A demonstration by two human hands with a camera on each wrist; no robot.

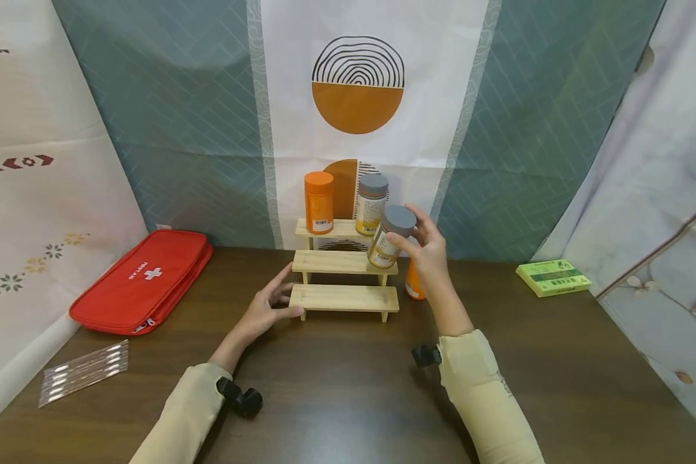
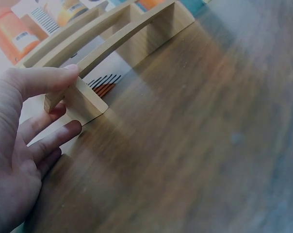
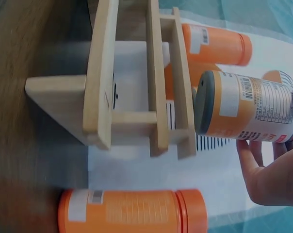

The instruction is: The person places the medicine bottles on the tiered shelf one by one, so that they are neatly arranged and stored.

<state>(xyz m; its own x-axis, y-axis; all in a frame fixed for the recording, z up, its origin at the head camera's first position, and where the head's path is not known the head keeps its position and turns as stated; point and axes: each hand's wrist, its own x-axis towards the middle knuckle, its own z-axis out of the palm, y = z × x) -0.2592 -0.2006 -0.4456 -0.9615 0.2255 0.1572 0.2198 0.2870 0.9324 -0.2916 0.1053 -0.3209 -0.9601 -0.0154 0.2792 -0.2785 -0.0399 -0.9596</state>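
Note:
My right hand (image 1: 432,254) grips a grey-lidded supplement bottle (image 1: 385,248) with a white and orange label, thumb on one side and fingers on the other. The bottle tilts over the right end of the middle step of a three-tier wooden stand (image 1: 342,298). My left hand (image 1: 265,310) pinches the left end of the lowest step, thumb on top and a finger beneath. On the top step stand an orange bottle (image 1: 319,205) and a second grey-lidded bottle (image 1: 370,209). Another orange bottle (image 3: 132,212) stands on the table beside the stand's right end, partly behind my right hand in the head view.
A red first-aid pouch (image 1: 145,277) lies at the back left of the table (image 1: 325,393). In front of it is a clear pack of swabs (image 1: 84,374). A yellow-green box (image 1: 553,278) lies at the right. Patterned cloth (image 1: 209,129) hangs close behind the stand.

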